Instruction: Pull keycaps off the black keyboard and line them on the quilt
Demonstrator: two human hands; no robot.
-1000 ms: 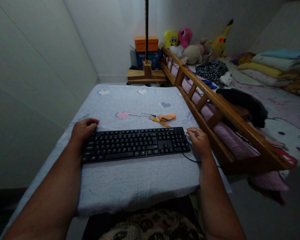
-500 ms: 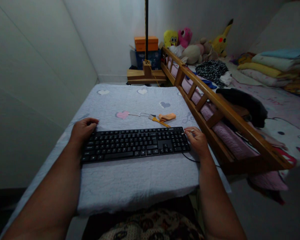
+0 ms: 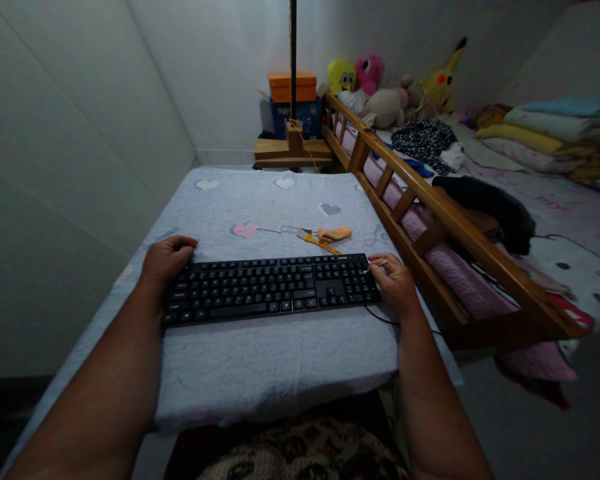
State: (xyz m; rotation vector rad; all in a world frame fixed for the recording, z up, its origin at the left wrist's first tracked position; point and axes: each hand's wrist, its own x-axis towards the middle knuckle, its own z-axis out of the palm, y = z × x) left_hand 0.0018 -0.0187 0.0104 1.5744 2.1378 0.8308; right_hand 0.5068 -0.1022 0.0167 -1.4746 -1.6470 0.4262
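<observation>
A black keyboard point(image 3: 260, 289) lies across a table with a pale quilted cloth point(image 3: 280, 360). My left hand point(image 3: 167, 261) rests at the keyboard's left end, fingers curled together; whether it grips the edge cannot be made out. At the right end, my right hand point(image 3: 391, 277) pinches a thin white stick, like a cotton swab point(image 3: 375, 266), its tip over the number keys. Behind the keyboard lie a yellow-handled brush point(image 3: 320, 243), an orange cloth-like item point(image 3: 335, 234), a wire tool point(image 3: 294, 229) and a thin white stick point(image 3: 269, 229).
A wooden bed rail point(image 3: 420, 193) runs along the table's right side, with folded bedding point(image 3: 555, 130) and plush toys point(image 3: 385, 107) beyond. An orange box point(image 3: 293, 87) and a wooden stand point(image 3: 294, 150) are behind the table. A cable point(image 3: 383, 320) leads right from the keyboard.
The tip of the stick in my right hand has moved slightly toward me over the number keys. My left hand and the keyboard have stayed in place.
</observation>
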